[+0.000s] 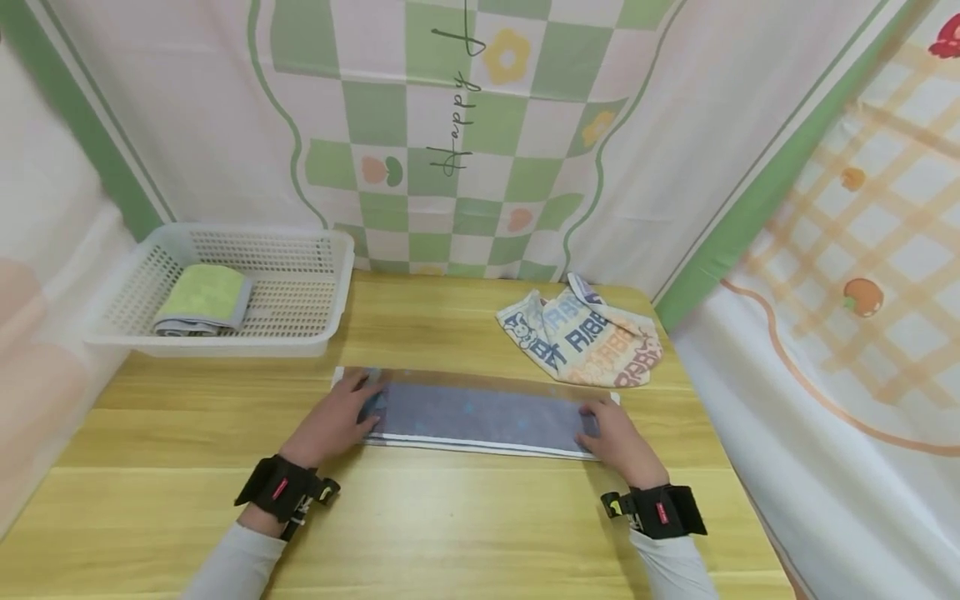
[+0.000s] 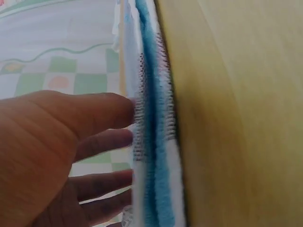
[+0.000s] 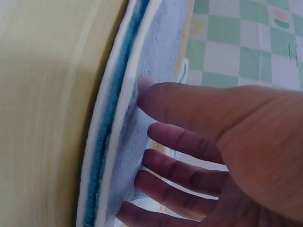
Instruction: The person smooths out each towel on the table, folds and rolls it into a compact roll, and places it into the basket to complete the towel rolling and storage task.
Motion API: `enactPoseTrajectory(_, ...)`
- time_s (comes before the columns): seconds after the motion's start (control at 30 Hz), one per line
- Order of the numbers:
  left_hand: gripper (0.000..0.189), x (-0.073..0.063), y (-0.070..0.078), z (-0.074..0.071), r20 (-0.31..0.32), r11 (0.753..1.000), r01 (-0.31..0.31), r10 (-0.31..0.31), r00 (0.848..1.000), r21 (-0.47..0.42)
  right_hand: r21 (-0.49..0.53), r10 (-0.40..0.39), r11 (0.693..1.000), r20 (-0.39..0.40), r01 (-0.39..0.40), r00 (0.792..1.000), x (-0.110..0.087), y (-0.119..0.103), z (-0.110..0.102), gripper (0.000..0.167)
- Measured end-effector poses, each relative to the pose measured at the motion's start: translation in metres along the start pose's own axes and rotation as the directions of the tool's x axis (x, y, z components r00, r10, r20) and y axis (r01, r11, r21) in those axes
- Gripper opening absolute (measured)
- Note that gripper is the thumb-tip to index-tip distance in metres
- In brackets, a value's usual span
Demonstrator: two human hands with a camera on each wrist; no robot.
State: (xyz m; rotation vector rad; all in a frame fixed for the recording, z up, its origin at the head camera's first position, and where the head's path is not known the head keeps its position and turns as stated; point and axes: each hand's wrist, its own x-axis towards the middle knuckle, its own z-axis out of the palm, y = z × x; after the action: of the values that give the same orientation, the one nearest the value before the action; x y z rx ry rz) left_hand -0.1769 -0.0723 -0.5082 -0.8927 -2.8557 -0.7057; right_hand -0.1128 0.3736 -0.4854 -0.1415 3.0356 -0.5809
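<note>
A blue-grey towel with white edges lies folded into a long strip on the table. On its left end rests my left hand, fingers spread and fingertips touching the cloth. My right hand touches the right end in the same manner, thumb near the front edge. The left wrist view shows the towel's stacked layers edge-on, with the thumb against the upper one. In the right wrist view, extended fingers press lightly on the grey top face, and bright blue pile shows between the layers.
A white plastic basket stands at the back left with a folded green-and-grey towel in it. At the back right lies a crumpled towel with printed letters. Patterned curtains hang behind the wooden table.
</note>
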Motion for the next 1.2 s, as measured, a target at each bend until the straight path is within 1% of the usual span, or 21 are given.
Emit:
enactPoseTrajectory(0.1, 0.055, 0.001, -0.001, 0.002, 0.036, 0.999, 0.019, -0.018, 0.999, -0.035, 0.017, 0.022, 1.0, -0.016, -0.022, 1.0, 0.0, 0.004, -0.001, 0.041)
enactPoseTrajectory(0.2, 0.055, 0.005, -0.002, 0.004, 0.057, 0.998, 0.018, -0.015, 0.998, -0.062, 0.028, 0.036, 0.999, -0.021, -0.035, 0.999, -0.001, 0.011, -0.005, 0.041)
enactPoseTrajectory(0.3, 0.054, 0.012, -0.002, 0.008, 0.06, 0.997, 0.011, -0.006, 0.998, -0.083, 0.036, 0.043, 0.998, -0.019, -0.042, 0.999, -0.001, 0.019, -0.007, 0.038)
enactPoseTrajectory(0.4, 0.053, 0.018, -0.002, 0.012, 0.053, 0.995, 0.024, -0.019, 0.998, -0.101, 0.042, 0.057, 0.998, -0.029, -0.056, 0.998, 0.002, 0.028, -0.009, 0.033)
enactPoseTrajectory(0.47, 0.052, 0.021, -0.002, 0.014, 0.048, 0.994, 0.03, -0.025, 0.999, -0.106, 0.05, 0.092, 0.995, -0.047, -0.09, 0.995, 0.003, 0.035, -0.01, 0.03)
enactPoseTrajectory(0.57, 0.051, 0.024, -0.001, 0.016, 0.053, 0.994, 0.038, -0.033, 0.998, -0.106, 0.078, 0.183, 0.981, -0.069, -0.177, 0.981, 0.003, 0.043, -0.009, 0.033)
enactPoseTrajectory(0.67, 0.051, 0.026, -0.001, 0.016, 0.056, 0.994, 0.031, -0.025, 0.998, -0.108, 0.07, 0.273, 0.961, -0.072, -0.268, 0.959, 0.002, 0.05, -0.009, 0.042)
enactPoseTrajectory(0.77, 0.048, 0.026, -0.004, 0.015, 0.05, 0.995, -0.002, 0.007, 0.999, -0.101, 0.051, 0.324, 0.946, -0.074, -0.321, 0.943, 0.001, 0.055, -0.009, 0.049)
enactPoseTrajectory(0.87, 0.045, 0.025, -0.007, 0.012, 0.055, 0.993, -0.033, 0.039, 0.998, -0.11, 0.078, 0.371, 0.927, -0.065, -0.366, 0.926, 0.002, 0.059, -0.008, 0.049)
enactPoseTrajectory(0.97, 0.044, 0.024, -0.009, 0.01, 0.072, 0.99, -0.046, 0.056, 0.996, -0.133, 0.135, 0.407, 0.906, -0.019, -0.401, 0.913, 0.003, 0.063, -0.007, 0.04)
enactPoseTrajectory(1.07, 0.041, 0.024, -0.01, 0.008, 0.082, 0.988, -0.051, 0.063, 0.995, -0.146, 0.17, 0.419, 0.894, 0.009, -0.414, 0.908, 0.005, 0.065, -0.007, 0.033)
enactPoseTrajectory(1.1, 0.039, 0.024, -0.01, 0.007, 0.08, 0.988, -0.056, 0.068, 0.994, -0.144, 0.18, 0.417, 0.893, 0.008, -0.412, 0.909, 0.006, 0.064, -0.007, 0.03)
enactPoseTrajectory(1.2, 0.034, 0.026, -0.01, 0.008, 0.074, 0.987, -0.066, 0.077, 0.994, -0.145, 0.207, 0.41, 0.895, -0.028, -0.396, 0.911, 0.007, 0.063, -0.011, 0.027)
